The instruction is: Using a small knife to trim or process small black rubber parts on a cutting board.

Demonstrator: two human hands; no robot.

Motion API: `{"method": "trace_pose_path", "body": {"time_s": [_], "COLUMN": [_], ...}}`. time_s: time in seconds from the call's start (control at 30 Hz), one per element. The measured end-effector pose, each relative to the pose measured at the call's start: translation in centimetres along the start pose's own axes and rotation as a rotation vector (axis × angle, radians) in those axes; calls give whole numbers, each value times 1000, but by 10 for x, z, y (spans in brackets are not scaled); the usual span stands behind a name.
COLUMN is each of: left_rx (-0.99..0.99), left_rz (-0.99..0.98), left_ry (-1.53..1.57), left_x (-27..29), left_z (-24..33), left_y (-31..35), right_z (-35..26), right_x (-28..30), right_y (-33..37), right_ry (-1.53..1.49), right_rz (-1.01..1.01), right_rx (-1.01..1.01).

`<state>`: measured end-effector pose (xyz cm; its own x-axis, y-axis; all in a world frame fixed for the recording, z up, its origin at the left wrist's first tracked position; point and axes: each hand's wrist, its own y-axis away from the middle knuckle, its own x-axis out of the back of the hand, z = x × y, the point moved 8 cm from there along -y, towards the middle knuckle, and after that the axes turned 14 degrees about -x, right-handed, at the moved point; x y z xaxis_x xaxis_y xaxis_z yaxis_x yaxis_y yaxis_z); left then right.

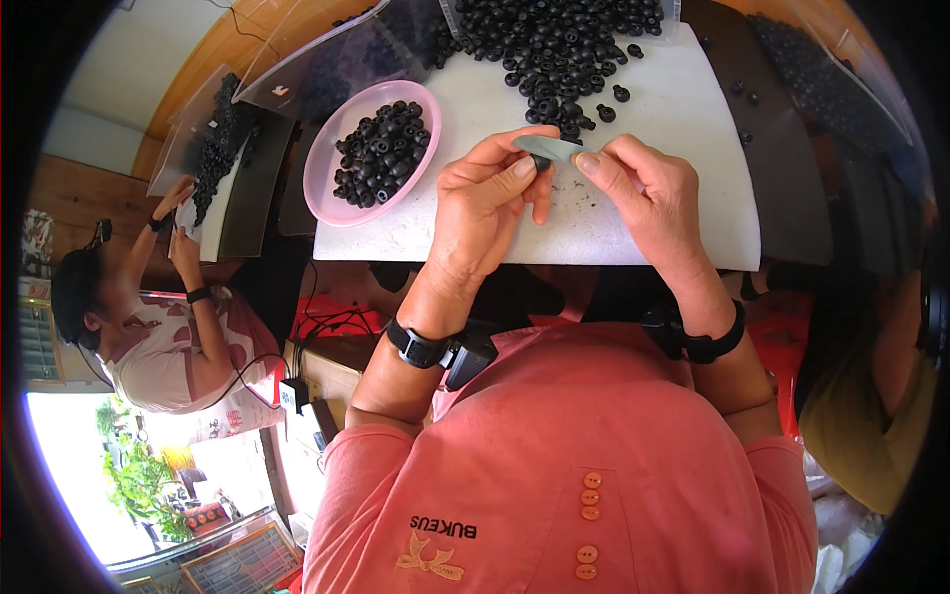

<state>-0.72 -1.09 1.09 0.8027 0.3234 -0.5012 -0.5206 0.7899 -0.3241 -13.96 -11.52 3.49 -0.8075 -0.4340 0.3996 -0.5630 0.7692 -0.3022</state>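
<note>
My left hand (pixel 473 208) is closed, its thumb and index finger pinching a small round black rubber-like part (pixel 541 163). A flat grey-green strip with a rounded end (pixel 550 148) lies across that part, and its right end sits in the pinch of my right hand (pixel 648 193). Whether the strip is a blade or a scraper, I cannot tell. Both hands are raised above the white tabletop (pixel 693 158). Just beyond my fingertips, a large heap of similar black parts (pixel 554 59) spreads toward me. My fingers hide most of the held part.
A pink oval bowl (pixel 315 188), partly filled with black parts, stands left of my hands. Clear plastic bins (pixel 307 79) border the table. Another person (pixel 183 327) handles black parts at a table on the left. More parts (pixel 811 74) lie at far right.
</note>
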Motion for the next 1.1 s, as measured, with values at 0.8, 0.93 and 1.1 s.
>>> {"method": "trace_pose_path", "body": {"time_s": [0.8,0.93,1.1], "left_rx": [-669,-628,-612], "left_rz": [-146,-273,-423], "left_ry": [-1576,-1433,-1637], "left_x": [33,-16,-56], "left_z": [114,56,9], "left_y": [-24,-25,-36], "right_z": [15,21,17], "right_x": [25,28,28], "right_y": [2,3,4], "right_ry": [-597,-697,-716], "right_rz": [-3,15,0], "right_rx": [-135,-126,-139]}}
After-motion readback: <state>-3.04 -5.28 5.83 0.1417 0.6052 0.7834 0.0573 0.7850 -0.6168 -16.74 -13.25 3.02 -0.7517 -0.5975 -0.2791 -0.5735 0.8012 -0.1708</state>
